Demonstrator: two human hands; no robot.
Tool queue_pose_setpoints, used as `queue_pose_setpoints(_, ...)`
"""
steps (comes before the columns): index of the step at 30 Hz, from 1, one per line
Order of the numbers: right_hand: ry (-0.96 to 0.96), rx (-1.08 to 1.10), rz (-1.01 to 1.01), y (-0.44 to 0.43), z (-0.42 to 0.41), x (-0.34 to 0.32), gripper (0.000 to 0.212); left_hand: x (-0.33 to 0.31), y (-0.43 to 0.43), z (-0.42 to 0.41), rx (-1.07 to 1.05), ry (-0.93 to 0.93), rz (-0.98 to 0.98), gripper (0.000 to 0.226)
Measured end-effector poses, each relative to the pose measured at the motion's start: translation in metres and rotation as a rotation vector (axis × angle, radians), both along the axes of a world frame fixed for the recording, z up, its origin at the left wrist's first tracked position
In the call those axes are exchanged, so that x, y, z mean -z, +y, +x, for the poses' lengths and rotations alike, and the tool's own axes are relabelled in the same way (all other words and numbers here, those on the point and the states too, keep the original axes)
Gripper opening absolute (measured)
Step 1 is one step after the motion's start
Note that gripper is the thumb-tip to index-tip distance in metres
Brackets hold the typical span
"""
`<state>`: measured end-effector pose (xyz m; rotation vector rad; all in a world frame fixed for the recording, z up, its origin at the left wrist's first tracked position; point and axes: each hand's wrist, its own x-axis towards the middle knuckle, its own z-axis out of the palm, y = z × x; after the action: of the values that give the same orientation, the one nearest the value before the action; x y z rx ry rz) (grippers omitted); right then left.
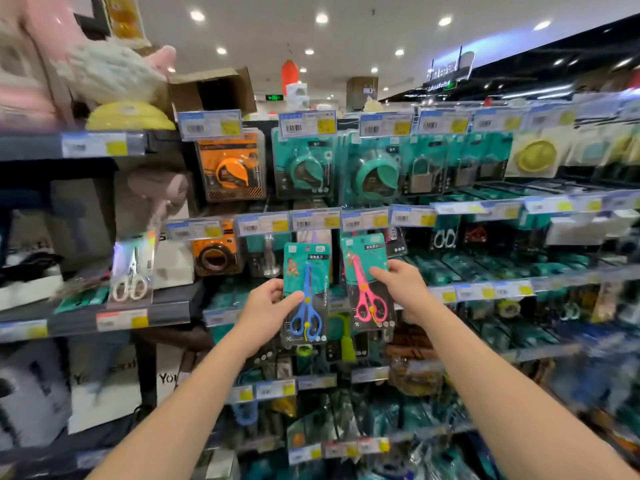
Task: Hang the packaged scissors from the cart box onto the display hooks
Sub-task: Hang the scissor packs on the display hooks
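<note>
My left hand (266, 308) pinches a teal pack of blue scissors (307, 296) by its left edge, thumb across the front. My right hand (403, 289) holds a second teal pack with pink scissors (367, 282) by its right edge. Both packs are upright, side by side, raised in front of the display hooks just under a row of price tags (313, 220). The hooks themselves are hidden behind the tags and packs. The cart box is out of view.
Pegboard rows carry tape measures (230, 168), teal round items (306, 168) and padlocks (420, 174) above, blurred teal packs to the right and below. A shelf at left holds a clear pack of white scissors (131, 275) and an orange tape box (213, 252).
</note>
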<state>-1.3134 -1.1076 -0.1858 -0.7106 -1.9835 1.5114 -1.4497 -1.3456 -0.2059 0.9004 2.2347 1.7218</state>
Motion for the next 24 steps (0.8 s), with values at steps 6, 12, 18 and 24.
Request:
queue_pose_setpoints(6, 0.082, -0.129, 0.006, 0.033, -0.020, 0.001, 0.018, 0.003, 0.017, -0.010, -0.021, 0.006, 0.018, 0.010)
queue_pose_setpoints(12, 0.106, -0.238, 0.035, 0.050, -0.025, -0.008, 0.008, -0.001, 0.029, -0.004, -0.063, -0.002, 0.000, 0.010)
queue_pose_setpoints(18, 0.157, -0.289, 0.045, 0.060, -0.036, -0.010, 0.007, 0.001, 0.043, -0.001, -0.111, -0.005, -0.023, 0.016)
queue_pose_setpoints(24, 0.172, -0.266, 0.019, 0.063, -0.044, -0.010, 0.061, 0.004, 0.051, 0.009, -0.143, -0.019, -0.009, 0.014)
